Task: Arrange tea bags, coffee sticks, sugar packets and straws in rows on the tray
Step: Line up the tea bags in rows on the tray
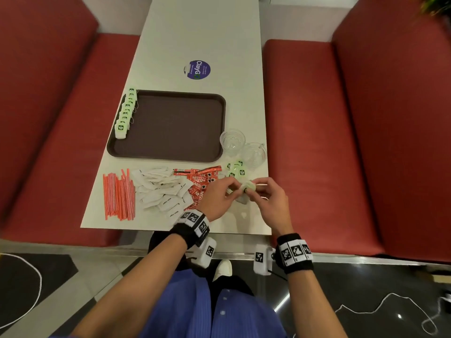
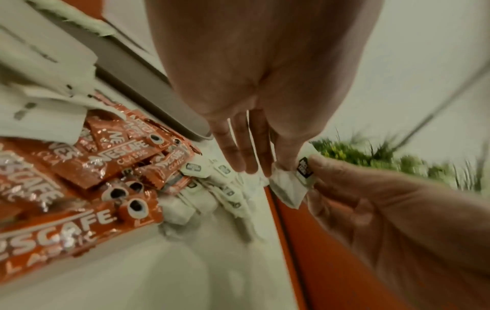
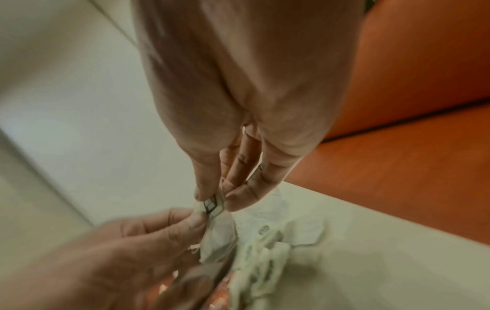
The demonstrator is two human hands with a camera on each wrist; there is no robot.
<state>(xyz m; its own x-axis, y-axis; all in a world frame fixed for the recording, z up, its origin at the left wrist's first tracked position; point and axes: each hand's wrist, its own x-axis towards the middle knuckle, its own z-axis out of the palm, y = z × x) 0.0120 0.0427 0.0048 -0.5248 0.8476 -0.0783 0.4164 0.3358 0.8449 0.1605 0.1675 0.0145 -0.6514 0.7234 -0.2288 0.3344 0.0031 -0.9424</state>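
Observation:
Both hands hold one white tea bag with a green tag just above the table's near right corner. My left hand pinches the bag's left side; in the left wrist view its fingertips meet the paper pouch. My right hand pinches the tag end between thumb and forefinger. The brown tray carries a row of tea bags along its left edge. Red-striped straws, white sugar packets, red coffee sticks and loose tea bags lie in front of it.
Two clear glass cups stand right of the tray, just beyond the loose tea bags. A round blue sticker is on the white table behind the tray. Red bench seats flank the table on both sides.

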